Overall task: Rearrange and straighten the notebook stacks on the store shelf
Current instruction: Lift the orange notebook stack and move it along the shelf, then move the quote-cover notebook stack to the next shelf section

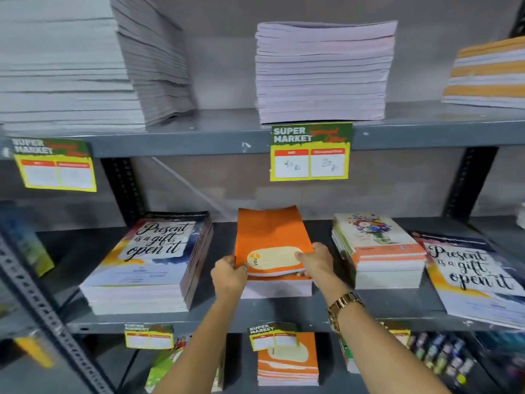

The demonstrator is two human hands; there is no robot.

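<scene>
Orange notebooks (270,237) with cream patch; grey shelf (199,317).

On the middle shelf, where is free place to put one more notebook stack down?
Bare shelf lies left of the "Present is a gift" stack, and a strip runs along the front edge. Crowded: only narrow gaps flank the orange stack, held by the left hand and right hand.

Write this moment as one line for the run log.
both hands: left, right | grip top orange notebooks | front edge lifted off stack | middle shelf
</scene>
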